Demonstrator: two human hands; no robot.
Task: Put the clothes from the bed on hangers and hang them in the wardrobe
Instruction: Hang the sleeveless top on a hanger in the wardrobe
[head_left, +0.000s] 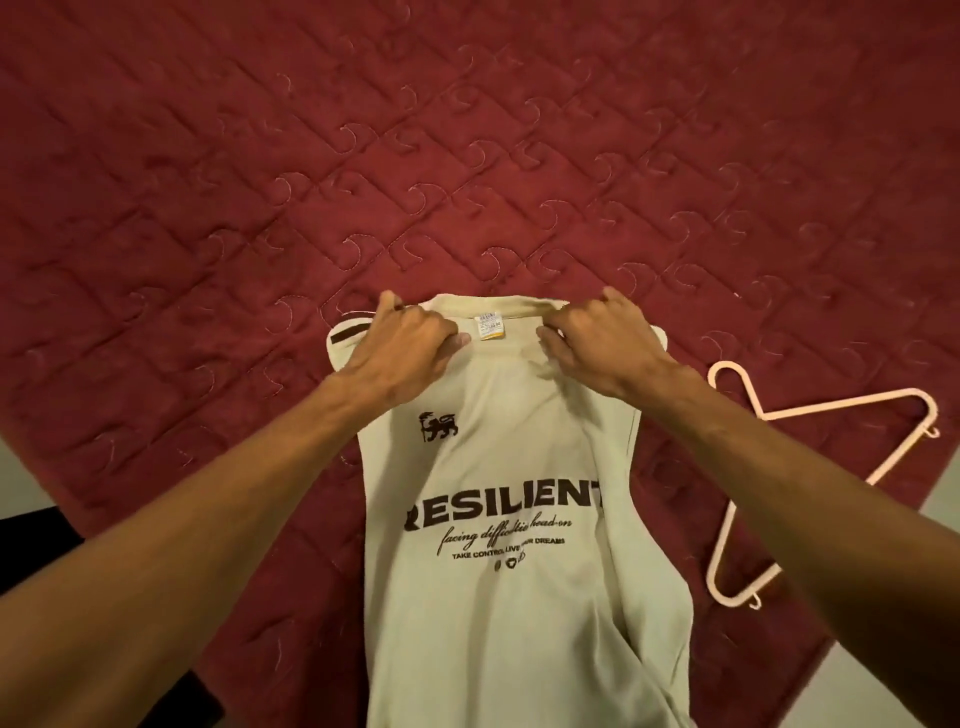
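Note:
A cream T-shirt (514, 597) with dark "RESILIENT" print and a small lion emblem lies front up on the red quilted bed (467, 156), its collar pointing away from me. My left hand (402, 345) grips the collar on the left of the neck label. On the label's other side, my right hand (597, 343) pinches the collar. A pale pink plastic hanger (831, 405) lies flat on the quilt to the right of the shirt, partly under my right forearm, touched by neither hand.
The quilt stretches far beyond the shirt. Pale floor (31, 478) shows past the bed's edge at the left and at the lower right. A dark object (36, 545) sits at the left edge below my left arm.

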